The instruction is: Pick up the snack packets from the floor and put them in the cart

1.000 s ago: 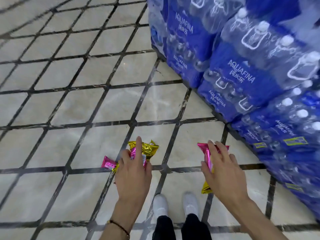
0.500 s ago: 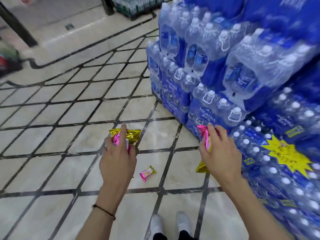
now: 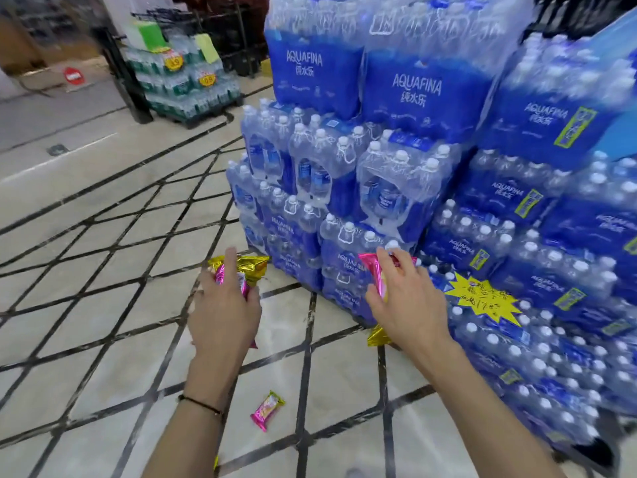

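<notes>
- Head view: our left hand is closed around pink and gold snack packets, held above the tiled floor.
- Our right hand pinches a pink packet, a gold end showing below the palm.
- One small pink packet lies on the floor between our forearms.
- Stacked water-bottle packs stand just beyond our right hand.

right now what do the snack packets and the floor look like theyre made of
Snack packets: thin foil-like plastic film, pink and gold, glossy, with crimped ends; likely metallised wrap. Those in the left hand and right hand crinkle similarly. Floor: polished pale tile, possibly marble, faintly veined, with dark inlay strips.
</notes>
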The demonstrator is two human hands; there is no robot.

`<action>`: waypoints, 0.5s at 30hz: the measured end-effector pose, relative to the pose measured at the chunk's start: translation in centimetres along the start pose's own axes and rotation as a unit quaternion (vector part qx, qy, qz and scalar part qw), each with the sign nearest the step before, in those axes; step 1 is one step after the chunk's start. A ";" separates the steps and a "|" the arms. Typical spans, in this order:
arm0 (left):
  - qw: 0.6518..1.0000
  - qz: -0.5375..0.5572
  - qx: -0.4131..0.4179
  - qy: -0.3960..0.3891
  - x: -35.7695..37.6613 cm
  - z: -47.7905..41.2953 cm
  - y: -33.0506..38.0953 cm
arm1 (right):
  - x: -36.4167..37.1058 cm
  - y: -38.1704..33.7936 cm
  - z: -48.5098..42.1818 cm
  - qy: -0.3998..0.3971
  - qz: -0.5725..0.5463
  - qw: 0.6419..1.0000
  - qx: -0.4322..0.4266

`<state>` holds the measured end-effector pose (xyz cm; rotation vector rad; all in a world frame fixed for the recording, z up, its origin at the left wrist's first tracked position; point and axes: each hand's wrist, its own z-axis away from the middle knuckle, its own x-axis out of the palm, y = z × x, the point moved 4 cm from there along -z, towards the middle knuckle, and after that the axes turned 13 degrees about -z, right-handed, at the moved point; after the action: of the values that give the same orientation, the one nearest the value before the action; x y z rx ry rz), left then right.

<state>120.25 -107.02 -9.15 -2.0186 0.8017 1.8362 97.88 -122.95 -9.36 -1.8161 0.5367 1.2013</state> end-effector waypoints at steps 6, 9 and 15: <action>0.992 0.022 0.122 -0.013 -0.9 0.0 3.9 | -2.6 1.1 4.2 0.053 0.027 0.995 0.086; 0.983 0.037 0.181 -0.013 -1.1 0.9 6.5 | -4.1 2.0 7.3 0.072 0.054 0.986 0.140; 0.954 0.066 0.291 -0.032 -1.7 5.9 12.9 | -7.9 5.1 14.6 0.108 0.092 0.961 0.236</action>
<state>107.92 -113.71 -6.37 -1.5507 1.3002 1.4785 83.14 -114.17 -6.75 -1.5107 1.0414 0.8962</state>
